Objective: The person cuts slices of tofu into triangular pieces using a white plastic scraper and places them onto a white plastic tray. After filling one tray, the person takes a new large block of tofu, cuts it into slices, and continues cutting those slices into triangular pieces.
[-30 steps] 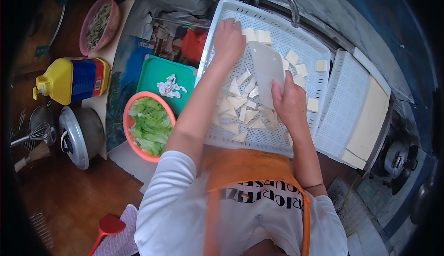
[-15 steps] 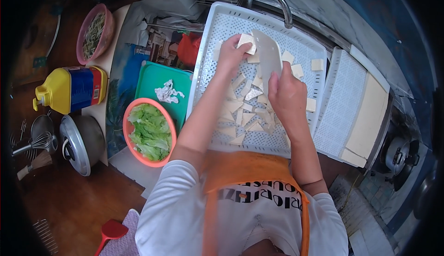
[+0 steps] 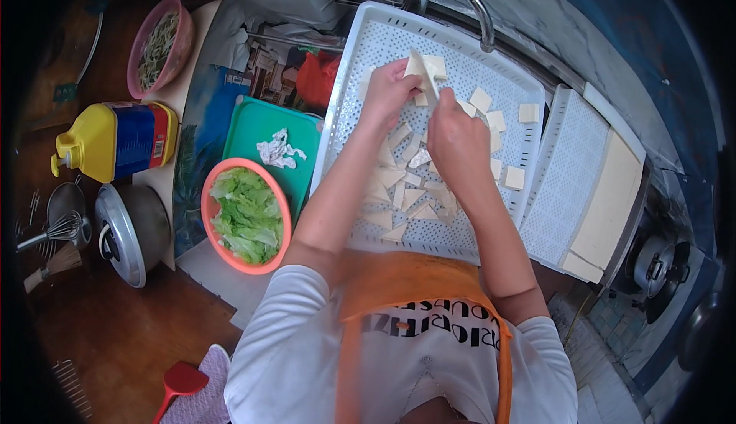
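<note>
My left hand (image 3: pixel 387 98) grips a pale square piece of tofu (image 3: pixel 414 65) above the far part of a white perforated tray (image 3: pixel 360 48). In my right hand (image 3: pixel 460 139) is a cleaver (image 3: pixel 427 73), its blade now nearly edge-on and against the tofu piece. Whether the blade has gone through the piece I cannot tell. Below my hands, several tofu triangles (image 3: pixel 412 197) lie scattered in the tray. Along its right side are several whole squares, one of them a tofu square (image 3: pixel 514 178) near the rim.
Right of the tray stands a second perforated tray (image 3: pixel 556 171) with a tofu slab (image 3: pixel 602 194). At left are a bowl of lettuce (image 3: pixel 247 217), a green tray (image 3: pixel 244 129), a yellow jug (image 3: pixel 96 142) and a lidded pot (image 3: pixel 157 225). A faucet (image 3: pixel 486 29) arches over the far rim.
The cleaver has turned from showing its broad side to edge-on and moved left onto the tofu piece. My right hand has shifted left and slightly toward the far side with it.
</note>
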Motion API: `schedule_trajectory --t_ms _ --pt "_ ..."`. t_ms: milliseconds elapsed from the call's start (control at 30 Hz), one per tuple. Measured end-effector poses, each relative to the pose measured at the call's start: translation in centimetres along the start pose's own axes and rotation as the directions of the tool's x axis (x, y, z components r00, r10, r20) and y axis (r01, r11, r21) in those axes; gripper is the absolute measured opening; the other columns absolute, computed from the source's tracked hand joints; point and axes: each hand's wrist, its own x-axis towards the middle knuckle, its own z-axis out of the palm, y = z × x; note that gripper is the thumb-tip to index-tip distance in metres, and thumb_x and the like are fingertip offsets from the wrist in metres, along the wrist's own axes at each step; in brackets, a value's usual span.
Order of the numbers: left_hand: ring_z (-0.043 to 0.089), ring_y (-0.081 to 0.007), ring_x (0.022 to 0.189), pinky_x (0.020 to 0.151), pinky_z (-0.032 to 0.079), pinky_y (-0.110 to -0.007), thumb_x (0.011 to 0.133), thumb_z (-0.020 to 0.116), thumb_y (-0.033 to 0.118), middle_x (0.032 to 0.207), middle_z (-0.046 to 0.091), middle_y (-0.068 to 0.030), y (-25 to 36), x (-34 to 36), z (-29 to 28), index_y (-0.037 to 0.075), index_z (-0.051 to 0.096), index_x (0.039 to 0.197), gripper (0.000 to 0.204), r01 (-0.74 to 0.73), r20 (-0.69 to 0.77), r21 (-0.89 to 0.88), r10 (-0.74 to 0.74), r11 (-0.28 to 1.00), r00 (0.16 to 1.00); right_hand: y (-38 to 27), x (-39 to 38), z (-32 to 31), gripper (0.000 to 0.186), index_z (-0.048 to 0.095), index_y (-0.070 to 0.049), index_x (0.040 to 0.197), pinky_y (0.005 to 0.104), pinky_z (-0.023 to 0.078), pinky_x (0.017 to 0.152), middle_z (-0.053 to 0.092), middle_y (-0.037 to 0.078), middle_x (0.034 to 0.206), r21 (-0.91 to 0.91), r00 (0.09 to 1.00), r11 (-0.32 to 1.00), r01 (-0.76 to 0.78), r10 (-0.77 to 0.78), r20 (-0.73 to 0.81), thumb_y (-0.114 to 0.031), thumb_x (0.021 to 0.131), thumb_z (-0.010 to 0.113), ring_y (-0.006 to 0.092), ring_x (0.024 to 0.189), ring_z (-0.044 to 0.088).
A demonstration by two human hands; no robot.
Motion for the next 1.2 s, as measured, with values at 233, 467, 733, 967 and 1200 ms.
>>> schedule_trajectory --t_ms 233,467,733,967,1200 --pt "0.063 -0.0295 0.094 0.079 0.053 -0.037 0.08 0.059 0.0 0.095 0.067 -0.0103 0.3 3.3 -2.0 0.002 0.06 0.12 0.04 -0.339 0.181 0.941 0.869 -0.016 0.461 2.7 0.3 0.4 0.021 0.052 0.001 0.104 0.0454 0.05 0.05 0.06 0.019 0.059 0.111 0.989 0.993 -0.034 0.049 -0.138 -0.011 0.089 0.057 0.0367 0.054 0.063" --pt "0.056 -0.0297 0.099 0.076 0.052 -0.04 0.07 0.068 0.009 0.105 0.057 -0.0121 -1.2 1.8 1.3 0.004 0.061 0.101 0.032 -0.324 0.359 0.932 0.299 -0.16 0.884 5.0 -1.8 -2.2 0.022 0.052 0.003 0.104 0.0489 0.05 0.054 0.061 0.023 0.061 0.092 0.966 0.972 -0.217 0.227 -0.125 -0.012 0.088 0.057 0.0408 0.056 0.062" --pt "0.052 -0.0275 0.093 0.073 0.048 -0.036 0.068 0.07 0.007 0.098 0.054 -0.0122 -4.1 0.8 1.4 0.003 0.059 0.096 0.03 -0.313 0.386 0.922 0.462 -0.23 0.798 4.3 -2.4 -3.3 0.022 0.054 0.005 0.104 0.0474 0.049 0.053 0.06 0.023 0.061 0.088 0.968 0.972 -0.217 0.226 -0.109 -0.01 0.087 0.057 0.0406 0.055 0.062" --pt "0.051 -0.0279 0.095 0.078 0.046 -0.038 0.066 0.078 0.019 0.097 0.054 -0.012 -2.8 0.8 0.7 0.002 0.061 0.097 0.039 -0.299 0.344 0.939 0.475 -0.17 0.81 4.1 -2.5 -3.1 0.021 0.054 0.005 0.101 0.0471 0.049 0.053 0.06 0.023 0.059 0.088 0.977 0.977 -0.192 0.199 -0.076 -0.01 0.087 0.058 0.0409 0.055 0.061" --pt "0.055 -0.0293 0.095 0.08 0.046 -0.04 0.067 0.075 0.016 0.096 0.057 -0.0148 -4.0 -0.1 1.4 0.003 0.061 0.096 0.034 -0.295 0.334 0.942 0.405 -0.157 0.851 3.4 -2.7 -3.7 0.02 0.054 0.005 0.1 0.0468 0.049 0.051 0.059 0.024 0.059 0.087 0.975 0.976 -0.201 0.208 -0.074 -0.009 0.086 0.058 0.0412 0.054 0.061"
